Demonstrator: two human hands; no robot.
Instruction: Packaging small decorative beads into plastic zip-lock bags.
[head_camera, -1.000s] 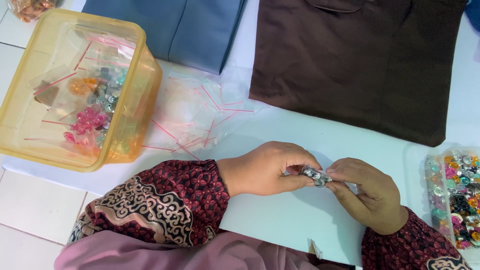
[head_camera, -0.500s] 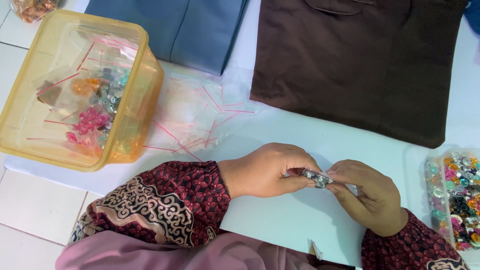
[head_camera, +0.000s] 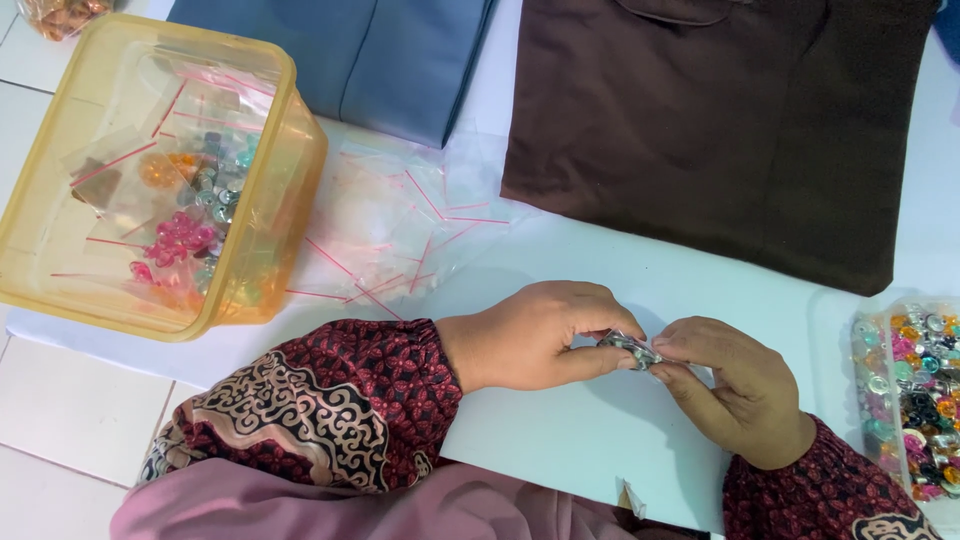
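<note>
Both hands pinch one small silvery metal ornament (head_camera: 630, 349) between them, just above the white worktop (head_camera: 560, 440). The left hand (head_camera: 535, 335) has its grip on the near-left end, the right hand (head_camera: 735, 390) on the far-right end; the ornament's long axis runs hand to hand. A clear plastic tray of coloured beads (head_camera: 915, 400) lies nearest the right hand.

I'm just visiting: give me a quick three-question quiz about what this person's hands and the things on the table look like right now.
1. True or false: both hands pinch one small silvery piece.
2. Which cloth lies farther right: A the blue cloth, or B the brown cloth?
3. What colour is the plastic tub beside the left hand?

Key:
1. True; the right hand meets the left on it.
2. B.
3. Yellow.
</note>
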